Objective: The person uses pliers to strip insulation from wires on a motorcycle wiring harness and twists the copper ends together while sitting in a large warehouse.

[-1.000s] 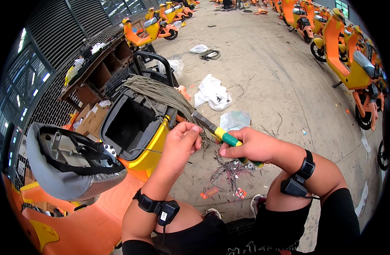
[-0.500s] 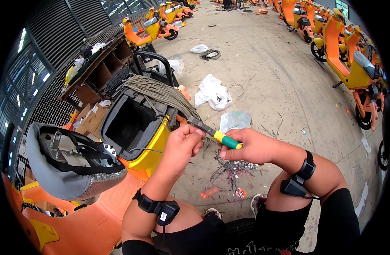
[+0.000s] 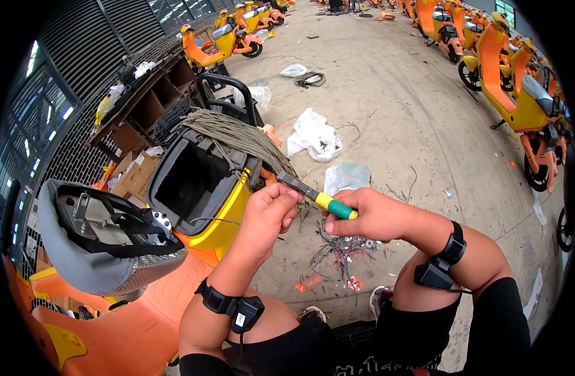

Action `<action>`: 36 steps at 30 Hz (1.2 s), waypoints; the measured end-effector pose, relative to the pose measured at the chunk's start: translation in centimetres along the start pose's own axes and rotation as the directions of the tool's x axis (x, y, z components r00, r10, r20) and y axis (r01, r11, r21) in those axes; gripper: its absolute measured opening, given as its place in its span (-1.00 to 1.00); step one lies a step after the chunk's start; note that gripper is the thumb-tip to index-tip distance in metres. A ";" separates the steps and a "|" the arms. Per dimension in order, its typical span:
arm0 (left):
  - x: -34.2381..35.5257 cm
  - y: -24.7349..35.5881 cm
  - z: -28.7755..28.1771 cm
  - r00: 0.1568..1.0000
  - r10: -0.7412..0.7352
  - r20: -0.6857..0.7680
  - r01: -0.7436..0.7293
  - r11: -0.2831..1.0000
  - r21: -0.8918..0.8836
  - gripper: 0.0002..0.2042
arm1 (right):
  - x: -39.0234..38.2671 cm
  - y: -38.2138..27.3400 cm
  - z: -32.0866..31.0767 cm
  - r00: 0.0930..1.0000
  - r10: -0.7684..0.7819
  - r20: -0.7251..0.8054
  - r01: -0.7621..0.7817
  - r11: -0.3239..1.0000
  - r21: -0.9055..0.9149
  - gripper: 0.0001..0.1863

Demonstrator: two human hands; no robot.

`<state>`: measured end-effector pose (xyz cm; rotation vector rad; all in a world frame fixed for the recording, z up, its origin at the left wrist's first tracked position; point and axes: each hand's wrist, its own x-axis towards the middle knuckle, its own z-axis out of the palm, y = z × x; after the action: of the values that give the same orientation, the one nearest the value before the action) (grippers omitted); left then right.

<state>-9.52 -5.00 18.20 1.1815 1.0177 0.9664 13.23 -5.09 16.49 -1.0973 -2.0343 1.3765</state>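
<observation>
My right hand grips pliers with green and yellow handles, their metal jaws angled up to the left. My left hand is closed in a pinch at the jaws; what its fingers hold is hidden or too small to make out. Beyond my hands, a thick bundle of grey cables lies over the open compartment of a yellow scooter. Its grey seat is flipped up to the left, above an orange footboard. Cut scraps of cable litter the floor below my hands.
Plastic bags lie on the concrete floor ahead. A rusty shelf unit and cardboard boxes stand at the left. Rows of orange and yellow scooters line the right, with more parked at the back left.
The pliers have dropped slightly toward the lower left, so their jaws now meet my left fingertips. My right hand shifted a little with them, and my left hand has barely moved.
</observation>
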 end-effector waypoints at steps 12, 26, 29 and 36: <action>0.2 -0.3 -0.5 0.999 -0.037 0.014 0.038 0.996 -0.077 -0.88 | 0.0 -0.2 0.0 0.999 0.050 -0.001 -0.050 0.999 -0.001 -0.68; -0.1 0.0 0.3 0.997 -0.053 -0.049 0.044 0.986 -0.162 -0.89 | 0.1 -0.6 0.2 0.978 0.204 0.051 -0.207 0.974 0.089 -0.72; -0.1 0.0 0.3 0.998 -0.039 -0.055 0.029 0.982 -0.187 -0.89 | 0.1 -0.8 0.3 0.963 0.254 0.094 -0.269 0.939 0.213 -0.72; 0.2 0.0 0.2 1.000 -0.014 -0.028 0.007 0.969 -0.249 -0.90 | 0.2 -0.6 0.7 0.971 0.219 0.094 -0.238 0.875 0.422 -0.63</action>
<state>-9.30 -4.89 18.16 0.9551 0.8957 1.0719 12.34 -5.45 16.74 -1.1332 -1.5442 1.8721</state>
